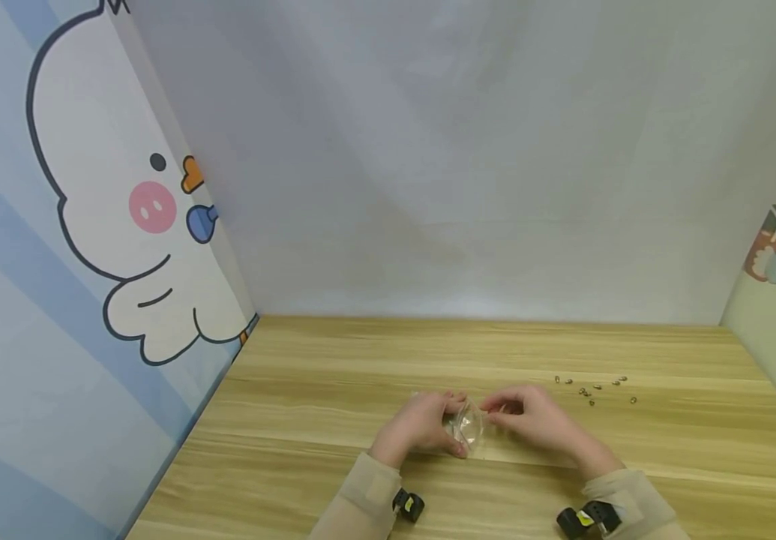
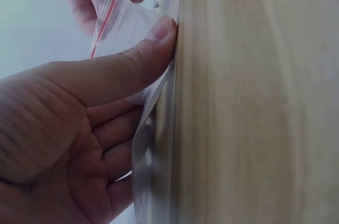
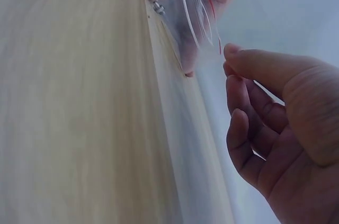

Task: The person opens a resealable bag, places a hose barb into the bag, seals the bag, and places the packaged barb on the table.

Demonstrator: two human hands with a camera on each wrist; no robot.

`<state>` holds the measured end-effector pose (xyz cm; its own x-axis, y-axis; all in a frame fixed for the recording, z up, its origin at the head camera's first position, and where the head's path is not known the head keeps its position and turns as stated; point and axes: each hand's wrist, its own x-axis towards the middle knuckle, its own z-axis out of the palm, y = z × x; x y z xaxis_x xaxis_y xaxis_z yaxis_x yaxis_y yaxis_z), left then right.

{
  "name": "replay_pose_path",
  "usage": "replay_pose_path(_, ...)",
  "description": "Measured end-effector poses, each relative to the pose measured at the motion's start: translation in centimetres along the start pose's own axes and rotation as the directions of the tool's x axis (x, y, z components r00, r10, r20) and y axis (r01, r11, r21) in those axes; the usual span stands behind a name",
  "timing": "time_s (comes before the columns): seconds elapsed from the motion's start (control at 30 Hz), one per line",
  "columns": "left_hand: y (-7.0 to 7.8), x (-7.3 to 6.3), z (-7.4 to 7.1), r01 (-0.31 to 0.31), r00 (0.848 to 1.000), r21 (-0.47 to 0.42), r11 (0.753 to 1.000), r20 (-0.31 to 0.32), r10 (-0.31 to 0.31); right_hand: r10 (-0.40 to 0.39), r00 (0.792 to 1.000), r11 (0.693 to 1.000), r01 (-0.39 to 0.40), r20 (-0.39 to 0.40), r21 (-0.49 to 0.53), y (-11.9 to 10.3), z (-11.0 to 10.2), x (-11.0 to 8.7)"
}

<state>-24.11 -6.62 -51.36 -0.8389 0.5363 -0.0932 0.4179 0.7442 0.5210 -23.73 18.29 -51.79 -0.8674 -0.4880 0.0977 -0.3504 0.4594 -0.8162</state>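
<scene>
A small clear zip-lock bag with a red line along its mouth is held by my left hand, thumb on the near side and fingers on the far side. Its mouth bulges apart and faces right. Through the plastic, the right wrist view shows a small metal piece low by the table. Just right of the mouth is my right hand, its thumb and forefinger tips brought together and the other fingers curled. Whether anything small sits between those tips is hidden.
Several tiny metal pieces lie scattered on the wooden table, beyond and right of my right hand. A pale curtain hangs behind the table, and a printed cartoon panel stands along the left side.
</scene>
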Motion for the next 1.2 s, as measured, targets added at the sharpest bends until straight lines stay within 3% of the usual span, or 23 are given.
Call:
replay_pose_path(0.4,0.0,-0.1,0.1,0.005,1.0,-0.008,1.0,-0.007,-0.005,0.037,0.995,0.997,-0.042,-0.09,-0.061,2.0,-3.6,-2.4)
replay_pose_path(0.83,0.2,-0.2,-0.1,0.009,1.0,0.029,1.0,-0.006,-0.009,0.078,0.984,0.995,-0.086,-0.157,-0.043,4.0,-7.2,-5.3)
replay_pose_path(1.2,0.2,-0.2,-0.2,-0.002,1.0,0.061,0.998,-0.005,0.002,0.17,0.951,0.981,-0.189,-0.259,-0.051,5.7,-10.4,-7.6)
